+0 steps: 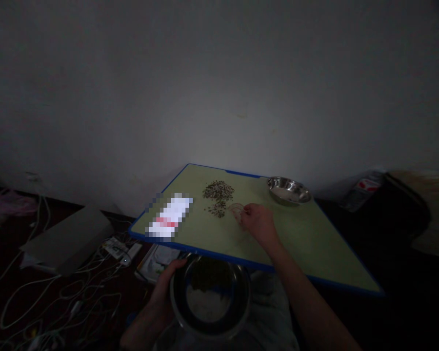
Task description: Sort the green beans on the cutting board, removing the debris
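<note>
My right hand (pixel 259 223) is closed over the board, pinching a clear, curved plastic piece with reddish markings that looks like a protractor (pixel 236 210). Just left of that piece, small dark and pale grains or seeds (pixel 218 191) lie in a loose pile, with a smaller scatter on its near side. Below the board's front edge, my left hand (pixel 168 279) grips the left rim of a steel bowl (pixel 209 327). Dark material, too dim to identify, shows inside this bowl. Most of the left fingers are hidden by it.
The pale green tabletop (pixel 292 243) has a blue edge. A second steel bowl (pixel 289 191) stands at its back right; a blurred-out bright phone-like rectangle (pixel 170 217) lies left. Cables (pixel 84 292) and a grey box (pixel 68 239) are on the floor, a bottle (pixel 362 190) at right.
</note>
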`<state>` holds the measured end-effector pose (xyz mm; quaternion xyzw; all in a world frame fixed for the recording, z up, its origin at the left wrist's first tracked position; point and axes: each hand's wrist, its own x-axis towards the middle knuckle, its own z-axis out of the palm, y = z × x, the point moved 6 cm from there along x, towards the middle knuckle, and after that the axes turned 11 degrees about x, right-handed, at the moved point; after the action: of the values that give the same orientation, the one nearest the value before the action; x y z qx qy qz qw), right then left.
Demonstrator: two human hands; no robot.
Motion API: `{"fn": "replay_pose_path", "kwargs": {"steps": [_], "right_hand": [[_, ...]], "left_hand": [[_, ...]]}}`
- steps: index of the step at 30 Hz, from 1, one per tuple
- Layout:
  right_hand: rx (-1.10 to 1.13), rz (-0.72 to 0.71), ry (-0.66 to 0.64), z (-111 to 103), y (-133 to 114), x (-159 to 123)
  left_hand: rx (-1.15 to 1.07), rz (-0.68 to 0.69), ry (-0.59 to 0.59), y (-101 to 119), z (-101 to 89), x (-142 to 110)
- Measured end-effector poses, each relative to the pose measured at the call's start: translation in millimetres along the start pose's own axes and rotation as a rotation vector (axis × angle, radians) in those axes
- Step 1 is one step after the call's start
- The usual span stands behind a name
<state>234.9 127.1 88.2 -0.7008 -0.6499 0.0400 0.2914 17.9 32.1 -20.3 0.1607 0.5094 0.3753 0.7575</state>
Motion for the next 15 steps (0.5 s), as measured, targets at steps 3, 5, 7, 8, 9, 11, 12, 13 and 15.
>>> {"fn": "replay_pose_path", "kwargs": {"steps": [3,5,7,8,9,11,12,13,15], "right_hand": [[0.066,0.105,-0.017,1.9,15.4,12.4],[0.094,0.161,-0.04,4.7,24.1,19.5],[0.107,0.2,-0.066,7.2,31.3,24.7],[0.113,0.216,-0.074,7.7,34.5,26.5],[0.119,0.23,-0.079,7.6,37.5,27.8],[0.131,0.25,-0.086,6.1,43.1,28.9],[0.141,0.258,-0.091,5.0,45.8,28.8],[0.15,0.265,-0.098,3.8,48.3,28.4],[0.17,0.275,-0.097,-0.3,53.1,27.3]], "left_hand": [[-0.008,0.008,0.007,0.7,-0.1,-0.4],[-0.006,0.013,0.001,1.1,0.2,-0.5],[0.009,0.019,-0.005,1.4,0.3,-0.7],[0.015,0.026,-0.008,1.7,0.3,-0.8],[0.02,0.033,-0.01,2.0,0.2,-0.9],[0.022,0.05,-0.01,2.6,-0.4,-1.1],[0.024,0.055,-0.009,2.7,-0.8,-0.9],[0.027,0.057,-0.007,2.5,-1.3,-0.6],[0.03,0.051,-0.003,1.8,-2.4,0.5]]}}
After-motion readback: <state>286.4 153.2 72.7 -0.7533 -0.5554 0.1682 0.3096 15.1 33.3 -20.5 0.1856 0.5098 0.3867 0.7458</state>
